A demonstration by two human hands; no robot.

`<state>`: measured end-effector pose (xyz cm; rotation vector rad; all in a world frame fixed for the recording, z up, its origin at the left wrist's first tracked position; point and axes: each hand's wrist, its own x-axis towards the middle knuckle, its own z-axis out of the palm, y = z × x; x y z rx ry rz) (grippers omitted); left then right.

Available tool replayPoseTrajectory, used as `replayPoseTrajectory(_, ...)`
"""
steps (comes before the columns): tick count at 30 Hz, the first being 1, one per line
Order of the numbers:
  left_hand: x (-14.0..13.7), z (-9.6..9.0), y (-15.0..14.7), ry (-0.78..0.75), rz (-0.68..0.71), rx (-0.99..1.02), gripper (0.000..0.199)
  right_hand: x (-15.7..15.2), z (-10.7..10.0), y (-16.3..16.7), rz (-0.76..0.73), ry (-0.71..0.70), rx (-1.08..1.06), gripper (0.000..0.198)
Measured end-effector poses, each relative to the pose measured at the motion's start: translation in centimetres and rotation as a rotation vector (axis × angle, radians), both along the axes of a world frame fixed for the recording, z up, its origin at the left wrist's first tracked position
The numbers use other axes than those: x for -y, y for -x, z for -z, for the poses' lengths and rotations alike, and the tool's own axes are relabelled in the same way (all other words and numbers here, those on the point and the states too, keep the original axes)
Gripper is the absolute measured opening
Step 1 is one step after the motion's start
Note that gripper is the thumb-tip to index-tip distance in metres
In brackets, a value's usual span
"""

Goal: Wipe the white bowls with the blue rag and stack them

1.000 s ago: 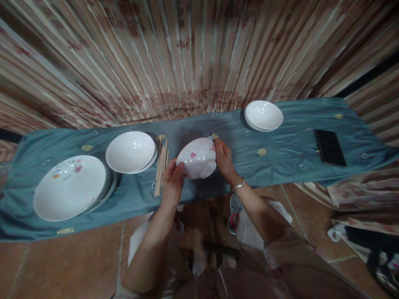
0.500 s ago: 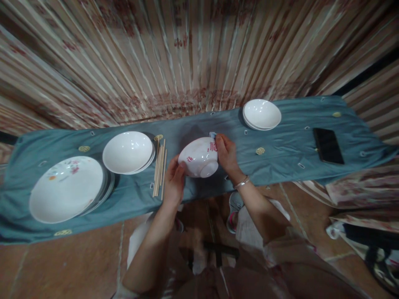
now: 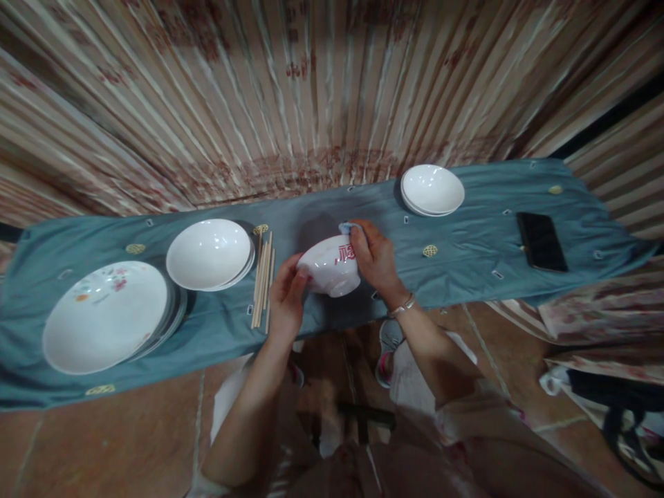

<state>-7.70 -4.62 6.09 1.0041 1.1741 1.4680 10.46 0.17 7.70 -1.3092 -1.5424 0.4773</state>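
Note:
A white bowl (image 3: pixel 328 268) with red characters is tilted on its side above the table, its foot toward me. My left hand (image 3: pixel 288 296) is closed on the bowl's left rim. My right hand (image 3: pixel 374 257) grips a small pale blue cloth (image 3: pixel 347 227) at the bowl's right side, fingers pressed over the rim. Most of the cloth and the bowl's inside are hidden. Just left of my left hand lie several wooden chopsticks (image 3: pixel 264 280).
Stacked white bowls (image 3: pixel 210 254) and larger flowered plates (image 3: pixel 106 318) stand on the left of the blue tablecloth (image 3: pixel 456 273). More stacked bowls (image 3: pixel 432 189) sit at the back right, with a black phone (image 3: pixel 542 241) farther right. A pleated curtain (image 3: pixel 290 104) hangs behind the table.
The bowl has turned in my hands, so its red characters have shifted left. My right hand has moved slightly over the rim with the cloth, and more of the cloth shows.

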Motion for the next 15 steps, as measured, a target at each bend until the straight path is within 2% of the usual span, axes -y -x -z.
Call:
replayPoseTrajectory(8,-0.1,-1.2,-0.4,-0.084,-0.043,-0.194,0.038,0.6,-0.4,0.9,-0.158,-0.101,0.116,0.042)
replayPoseTrajectory(15,-0.1,-2.3,-0.5,-0.008,0.011,-0.156,0.034,0.5,-0.1,0.7,-0.173,-0.09,0.082,0.044)
